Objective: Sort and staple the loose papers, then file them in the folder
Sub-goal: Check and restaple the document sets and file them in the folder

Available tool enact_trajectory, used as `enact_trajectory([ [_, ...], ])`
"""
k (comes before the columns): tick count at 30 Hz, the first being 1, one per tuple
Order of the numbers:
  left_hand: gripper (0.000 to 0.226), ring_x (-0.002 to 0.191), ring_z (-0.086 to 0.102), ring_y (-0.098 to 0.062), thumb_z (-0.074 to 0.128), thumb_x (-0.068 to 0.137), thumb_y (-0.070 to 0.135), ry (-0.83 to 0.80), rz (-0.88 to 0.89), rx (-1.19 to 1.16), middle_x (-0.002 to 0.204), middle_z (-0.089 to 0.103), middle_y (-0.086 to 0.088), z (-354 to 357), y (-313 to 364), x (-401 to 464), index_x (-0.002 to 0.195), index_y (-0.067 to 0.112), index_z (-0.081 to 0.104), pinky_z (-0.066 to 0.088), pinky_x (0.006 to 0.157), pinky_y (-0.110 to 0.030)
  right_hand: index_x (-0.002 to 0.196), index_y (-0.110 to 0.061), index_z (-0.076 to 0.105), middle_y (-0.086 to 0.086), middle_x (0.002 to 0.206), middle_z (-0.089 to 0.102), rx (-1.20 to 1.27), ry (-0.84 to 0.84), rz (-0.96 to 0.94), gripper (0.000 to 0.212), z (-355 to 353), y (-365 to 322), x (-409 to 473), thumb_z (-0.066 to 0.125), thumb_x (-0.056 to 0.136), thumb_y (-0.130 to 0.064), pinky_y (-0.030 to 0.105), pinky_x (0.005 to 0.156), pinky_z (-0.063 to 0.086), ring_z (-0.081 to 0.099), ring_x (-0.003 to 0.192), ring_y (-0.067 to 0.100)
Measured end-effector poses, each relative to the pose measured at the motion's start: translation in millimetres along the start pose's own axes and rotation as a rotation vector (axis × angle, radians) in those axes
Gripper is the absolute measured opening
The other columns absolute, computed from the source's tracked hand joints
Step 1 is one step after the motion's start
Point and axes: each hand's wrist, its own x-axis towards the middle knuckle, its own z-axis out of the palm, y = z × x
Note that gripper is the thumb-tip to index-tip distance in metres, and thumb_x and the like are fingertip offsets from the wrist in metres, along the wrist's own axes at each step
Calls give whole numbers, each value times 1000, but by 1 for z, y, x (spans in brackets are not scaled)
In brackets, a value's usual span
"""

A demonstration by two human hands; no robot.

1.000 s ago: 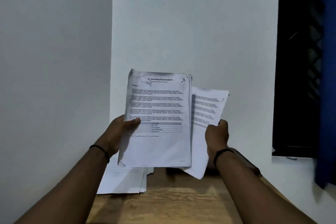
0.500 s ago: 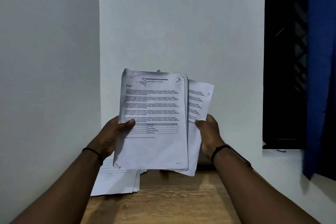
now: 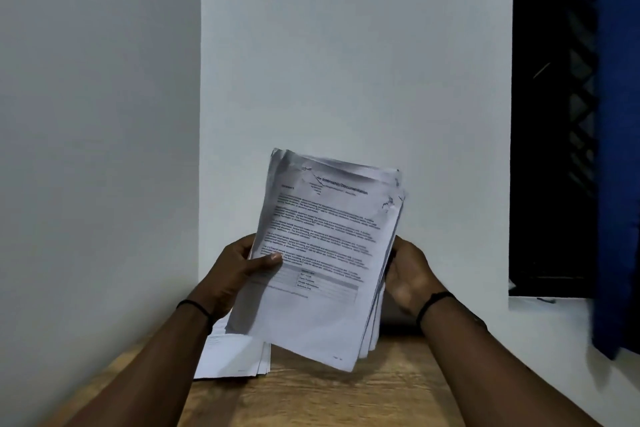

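Note:
A thick stack of printed papers [image 3: 322,253] is held up above the wooden table [image 3: 329,399], tilted to the right, its top corners creased. My left hand [image 3: 239,274] grips the stack's left edge, thumb across the front page. My right hand [image 3: 408,274] holds the right edge, its fingers behind the sheets. A second pile of papers [image 3: 235,357] lies flat on the table at the left, partly hidden by my left forearm. No stapler or folder is in view.
White walls stand close behind and to the left of the table. A dark window [image 3: 554,114] with a blue curtain [image 3: 620,149] is at the right, above a white ledge [image 3: 547,319].
The separate sheets in my right hand have been brought in behind the main stack, forming one bundle. The stack has tilted to the right and dropped lower.

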Motion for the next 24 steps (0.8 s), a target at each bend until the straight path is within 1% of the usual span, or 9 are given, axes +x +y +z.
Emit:
enact_trajectory([
  [2,63,103,70,-34,88,56,38,16,12,26,111,74,-13,1,-2,0,111,10,72,58,87,-40,103,-5,72,18,104,73,50,-31,31,22,-3,0,-1,56,99,-19,43,83,58,68,89,34],
  [5,60,103,69,-35,86,57,36,41,29,44,110,74,-12,2,-5,1,109,11,74,56,91,-46,101,-9,71,19,105,70,93,-61,60,20,-6,4,-1,55,98,-20,47,89,54,66,86,34],
  [8,52,101,70,-35,86,57,35,50,39,56,108,75,-12,4,-8,2,104,15,76,55,93,-49,94,-11,72,15,95,72,116,-74,69,20,-7,7,0,56,97,-23,45,84,54,67,81,32],
  [11,51,102,69,-36,86,56,35,51,32,71,107,75,-12,6,-9,1,102,15,78,54,95,-50,83,-14,68,12,87,68,129,-87,75,19,-6,6,0,56,95,-22,42,78,52,63,74,29],
  [13,49,100,70,-34,86,55,36,38,20,81,105,75,-12,7,-9,-1,99,15,78,55,94,-50,83,-14,67,13,87,66,133,-89,87,17,-7,5,0,56,94,-21,41,78,51,61,74,29],
  [15,44,95,70,-29,85,57,39,13,14,123,102,76,-11,8,-9,-3,95,17,79,54,90,-48,85,-13,66,14,86,66,149,-114,111,17,-8,5,0,54,95,-20,40,77,53,62,74,29],
  [19,43,85,66,-18,83,56,42,21,24,153,94,76,-10,9,-11,-4,91,16,79,51,81,-37,79,-19,58,9,80,54,132,-90,163,12,-11,7,3,57,90,-21,35,67,47,52,67,24],
  [22,43,84,66,-18,83,57,42,42,17,143,94,76,-10,9,-15,-2,91,17,79,51,80,-39,85,-14,64,15,90,61,108,-68,130,10,-12,9,5,56,90,-17,38,72,53,58,72,29],
  [24,55,83,63,-20,85,56,44,97,24,139,93,74,-13,7,-20,0,94,6,74,49,78,-39,95,-8,69,19,100,67,108,-75,84,20,-9,8,6,53,96,-21,41,78,57,65,81,33],
])
